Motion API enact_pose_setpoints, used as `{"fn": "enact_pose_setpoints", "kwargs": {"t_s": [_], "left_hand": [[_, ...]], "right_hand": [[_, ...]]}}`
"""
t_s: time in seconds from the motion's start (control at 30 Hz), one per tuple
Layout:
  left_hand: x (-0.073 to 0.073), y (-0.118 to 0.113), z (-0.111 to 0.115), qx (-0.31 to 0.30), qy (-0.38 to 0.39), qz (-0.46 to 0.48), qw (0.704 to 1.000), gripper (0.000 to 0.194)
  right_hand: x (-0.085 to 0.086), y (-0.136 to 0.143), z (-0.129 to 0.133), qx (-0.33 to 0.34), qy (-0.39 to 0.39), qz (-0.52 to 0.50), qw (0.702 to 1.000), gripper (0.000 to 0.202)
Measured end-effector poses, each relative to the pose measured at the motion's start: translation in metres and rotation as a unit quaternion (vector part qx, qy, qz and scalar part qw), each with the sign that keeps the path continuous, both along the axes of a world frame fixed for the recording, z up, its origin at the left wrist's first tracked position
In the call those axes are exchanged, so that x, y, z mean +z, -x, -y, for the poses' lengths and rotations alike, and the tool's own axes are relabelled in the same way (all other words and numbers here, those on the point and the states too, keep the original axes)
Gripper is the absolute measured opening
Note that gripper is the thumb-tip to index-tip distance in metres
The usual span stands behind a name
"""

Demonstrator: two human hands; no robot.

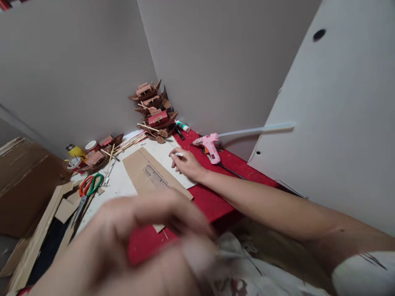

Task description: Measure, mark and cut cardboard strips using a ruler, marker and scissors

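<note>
Forearm (262, 199) stretches behind right hand (188, 165) holding pen (178, 154); left hand (145, 234) seemingly curls.

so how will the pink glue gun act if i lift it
The pink glue gun looks like stiff plastic; the long glue stick jutting from its back may wobble or tip it. The black cord at its grip would probably drag.

Head view: my right hand (187, 164) has a white pen-like item in its fingers, low over white paper (114, 185). Left hand (138, 246) is up close, blurred; can't tell if it grips anything. Just left of the right fingers: cardboard (135, 164) with ruler (156, 176) on top. Pink glue gun (211, 148) right of those fingers, on the red counter (212, 201).
</note>
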State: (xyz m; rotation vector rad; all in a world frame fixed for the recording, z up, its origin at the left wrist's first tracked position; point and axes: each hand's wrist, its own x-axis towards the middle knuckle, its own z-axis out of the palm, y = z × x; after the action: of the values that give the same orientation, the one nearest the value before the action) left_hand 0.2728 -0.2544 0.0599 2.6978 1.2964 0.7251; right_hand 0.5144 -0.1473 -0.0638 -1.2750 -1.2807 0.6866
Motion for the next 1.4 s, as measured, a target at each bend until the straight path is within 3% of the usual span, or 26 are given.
{"fn": "enact_pose_setpoints", "kwargs": {"t_s": [0.1,0.23,0.33,0.43,0.53,0.67,1.1,1.3,1.4], "left_hand": [[-0.007,-0.013,-0.06,-0.031,0.13,-0.003,0.991,0.028],[-0.048,-0.013,-0.129,-0.008,0.125,-0.025,0.992,0.039],[-0.069,-0.016,-0.153,-0.067,0.119,-0.049,0.989,0.051],[-0.073,-0.025,-0.164,-0.136,0.13,-0.075,0.979,0.053],[-0.072,-0.028,-0.172,-0.182,0.148,-0.093,0.968,0.044],[-0.073,-0.016,-0.175,-0.19,0.165,-0.103,0.962,0.04],[-0.079,0.011,-0.131,-0.076,0.237,-0.053,0.967,0.017],[-0.091,0.021,-0.128,-0.032,0.313,0.006,0.949,0.02],[-0.093,0.024,-0.132,-0.036,0.345,0.048,0.937,0.013]], "right_hand": [[0.002,-0.001,-0.001,0.0,-0.006,0.029,1.0,0.01],[0.001,-0.001,-0.002,0.008,-0.01,0.077,0.997,0.007],[0.0,0.0,-0.002,0.008,-0.01,0.11,0.994,0.009],[0.001,0.0,-0.001,0.001,-0.009,0.134,0.991,0.009],[0.001,0.0,-0.001,-0.008,-0.008,0.147,0.989,0.009],[-0.001,0.0,-0.003,-0.015,-0.003,0.159,0.987,0.009],[-0.003,0.0,-0.001,-0.006,-0.01,0.169,0.986,0.013],[-0.003,0.0,-0.001,0.007,-0.016,0.153,0.988,0.019],[-0.002,0.0,-0.001,0.011,-0.013,0.139,0.99,0.022]]}}
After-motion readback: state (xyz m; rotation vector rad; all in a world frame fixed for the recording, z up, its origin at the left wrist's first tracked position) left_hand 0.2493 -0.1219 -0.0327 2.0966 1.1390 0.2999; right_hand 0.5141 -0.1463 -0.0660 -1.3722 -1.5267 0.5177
